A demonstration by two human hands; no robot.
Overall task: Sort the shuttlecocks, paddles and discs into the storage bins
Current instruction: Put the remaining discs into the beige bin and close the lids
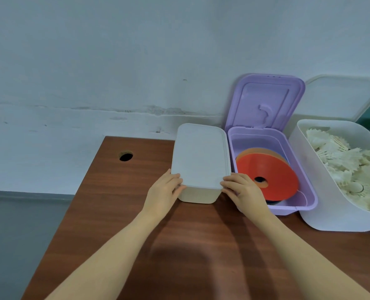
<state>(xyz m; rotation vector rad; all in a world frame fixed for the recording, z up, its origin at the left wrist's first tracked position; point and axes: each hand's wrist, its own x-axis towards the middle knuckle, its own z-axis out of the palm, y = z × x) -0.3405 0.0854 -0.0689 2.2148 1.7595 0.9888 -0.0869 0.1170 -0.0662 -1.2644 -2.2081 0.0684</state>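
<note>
Bins, three, stand in a row on the brown table [119, 213], against the pale wall [93, 61], each with its long axis running away from the person toward the wall.

White open bin [322, 204], far right, largest: lid [342, 98] raised and leaning back against the wall; filled with white feathered shuttlecocks [348, 165] heaped at mixed angles.

Purple bin [307, 187], middle: hinged lid [264, 100] standing upright at the far end; holds a stack of flat discs [272, 169] lying tilted, an orange-red one with a dark centre hole on top, a paler orange one and a blue edge showing under it.

White closed bin [199, 198], left of the purple one and just beside it: flat lid [201, 154] seated on top; contents hidden.

Left hand [164, 191]: forearm reaching in from the lower edge, fingers [175, 177] curled over the near left corner of the closed lid, thumb at the bin's side; the grip pinches lid and rim together.

Right hand [244, 191]: forearm mirrored from the lower right, fingers [229, 180] curled onto the near right corner of the same lid, gripping it, with the back of the hand in front of the purple bin's wall.

Round cable hole [126, 156] in the table, far left corner.
</note>
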